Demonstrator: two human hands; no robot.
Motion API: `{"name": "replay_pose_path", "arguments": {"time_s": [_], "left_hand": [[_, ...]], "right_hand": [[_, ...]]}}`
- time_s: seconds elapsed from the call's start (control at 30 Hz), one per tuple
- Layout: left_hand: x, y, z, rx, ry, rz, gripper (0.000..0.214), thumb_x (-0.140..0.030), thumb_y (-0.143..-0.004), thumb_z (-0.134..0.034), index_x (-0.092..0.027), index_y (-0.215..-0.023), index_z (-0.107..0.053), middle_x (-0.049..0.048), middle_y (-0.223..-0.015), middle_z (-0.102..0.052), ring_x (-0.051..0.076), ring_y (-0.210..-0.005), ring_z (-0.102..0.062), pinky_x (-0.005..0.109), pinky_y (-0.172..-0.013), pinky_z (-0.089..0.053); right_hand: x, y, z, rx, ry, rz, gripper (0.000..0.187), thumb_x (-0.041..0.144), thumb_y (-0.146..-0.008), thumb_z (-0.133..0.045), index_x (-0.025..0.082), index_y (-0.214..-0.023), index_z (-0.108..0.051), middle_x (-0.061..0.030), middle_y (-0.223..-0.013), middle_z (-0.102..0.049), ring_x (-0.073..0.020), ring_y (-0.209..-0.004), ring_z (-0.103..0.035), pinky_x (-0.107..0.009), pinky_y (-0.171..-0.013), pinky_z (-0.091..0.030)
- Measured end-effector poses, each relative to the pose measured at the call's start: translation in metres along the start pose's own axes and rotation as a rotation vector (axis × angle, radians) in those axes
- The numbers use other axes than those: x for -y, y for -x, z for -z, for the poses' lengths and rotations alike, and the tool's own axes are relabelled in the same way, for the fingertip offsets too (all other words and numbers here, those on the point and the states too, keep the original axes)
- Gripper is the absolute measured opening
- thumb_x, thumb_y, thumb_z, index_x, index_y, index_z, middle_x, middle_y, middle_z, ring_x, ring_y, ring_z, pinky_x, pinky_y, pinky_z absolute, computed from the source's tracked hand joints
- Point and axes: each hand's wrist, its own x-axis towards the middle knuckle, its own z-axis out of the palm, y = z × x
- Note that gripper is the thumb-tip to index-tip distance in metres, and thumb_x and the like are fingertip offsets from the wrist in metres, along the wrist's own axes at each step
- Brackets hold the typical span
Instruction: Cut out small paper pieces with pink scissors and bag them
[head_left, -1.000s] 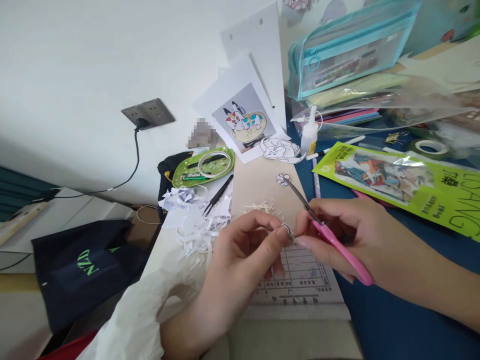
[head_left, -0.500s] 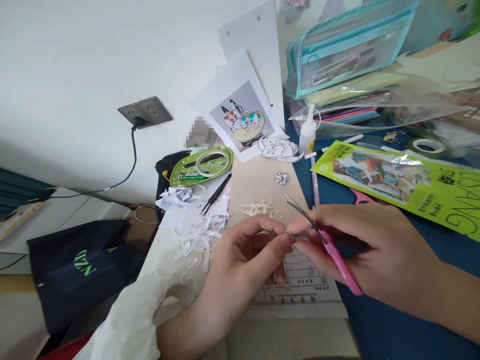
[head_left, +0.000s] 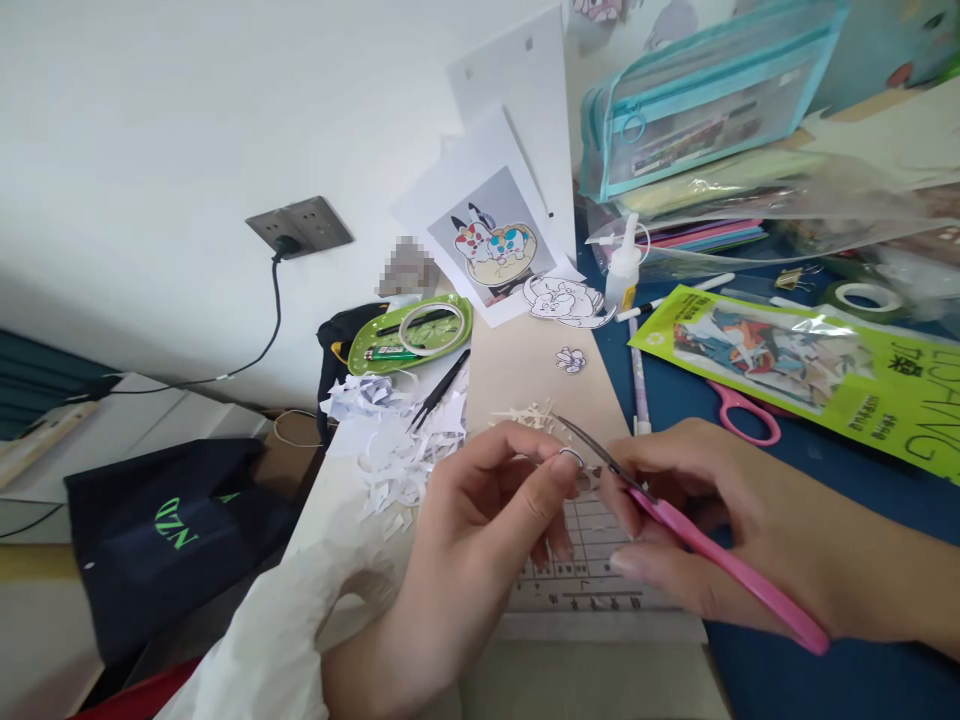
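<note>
Between thumb and forefinger, my left hand (head_left: 491, 510) pinches a small paper cutout (head_left: 573, 456), mostly hidden by the fingertips. My right hand (head_left: 720, 510) holds pink-handled scissors (head_left: 701, 535), their thin metal blades pointing up and left, close to the paper piece. Under both hands lies a sheet printed with a table (head_left: 592, 540). Just beyond the fingers are cream-coloured scraps (head_left: 529, 415) and a small flower-like cutout (head_left: 570, 360). Farther back, a larger line-drawn cutout (head_left: 570, 302) rests against a printed colour picture (head_left: 499, 245).
White paper scraps (head_left: 397, 470) and black tweezers (head_left: 441, 390) lie left, near a green tray (head_left: 360, 352) holding a tape ring. On the right are a glue bottle (head_left: 623, 270), a lime-green packet (head_left: 795, 365), a second pink handle (head_left: 752, 415) and a blue-edged pouch (head_left: 712, 110).
My right hand has drawn back from the left fingertips, and the scissors have swung to a flatter angle with the handle farther right. My left hand keeps its pinch.
</note>
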Motion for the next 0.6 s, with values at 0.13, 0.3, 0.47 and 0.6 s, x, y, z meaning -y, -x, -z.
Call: {"name": "replay_pose_path", "arguments": {"time_s": [0.13, 0.3, 0.47, 0.6], "left_hand": [[-0.0004, 0.0021, -0.0005, 0.012, 0.026, -0.034, 0.014, -0.028, -0.085, -0.064, -0.018, -0.076, -0.061, -0.0050, -0.058, -0.055, 0.005, -0.048, -0.049, 0.013, -0.045, -0.040], [0.0011, 0.0026, -0.0006, 0.009, 0.053, -0.046, 0.011, -0.026, -0.085, -0.064, -0.019, -0.076, -0.061, -0.0051, -0.061, -0.056, 0.004, -0.049, -0.051, 0.013, -0.047, -0.042], [0.0017, 0.0028, -0.0002, 0.007, 0.050, -0.043, 0.011, -0.025, -0.085, -0.064, -0.019, -0.076, -0.061, -0.0048, -0.064, -0.057, 0.004, -0.048, -0.052, 0.012, -0.048, -0.043], [0.0024, 0.0022, 0.0000, 0.006, 0.066, -0.046, 0.010, -0.025, -0.084, -0.065, -0.019, -0.077, -0.061, -0.0049, -0.065, -0.058, 0.004, -0.048, -0.052, 0.012, -0.047, -0.043]], "right_hand": [[-0.0005, 0.0018, 0.0005, 0.064, 0.017, -0.012, 0.013, 0.022, -0.072, -0.058, 0.021, -0.069, -0.045, 0.0063, -0.058, -0.039, -0.0103, -0.050, -0.038, -0.021, -0.045, -0.032], [-0.0019, 0.0017, -0.0007, 0.051, 0.069, -0.007, 0.010, 0.021, -0.072, -0.058, 0.022, -0.070, -0.048, 0.0040, -0.061, -0.045, -0.0125, -0.054, -0.044, -0.022, -0.047, -0.035], [0.0009, 0.0018, -0.0002, 0.032, 0.124, -0.017, 0.010, 0.023, -0.071, -0.060, 0.021, -0.069, -0.050, 0.0023, -0.064, -0.050, -0.0141, -0.056, -0.050, -0.023, -0.049, -0.039], [0.0039, 0.0006, -0.0005, 0.041, 0.155, -0.086, 0.010, 0.025, -0.070, -0.061, 0.020, -0.068, -0.053, 0.0010, -0.064, -0.054, -0.0158, -0.059, -0.053, -0.024, -0.051, -0.042]]}}
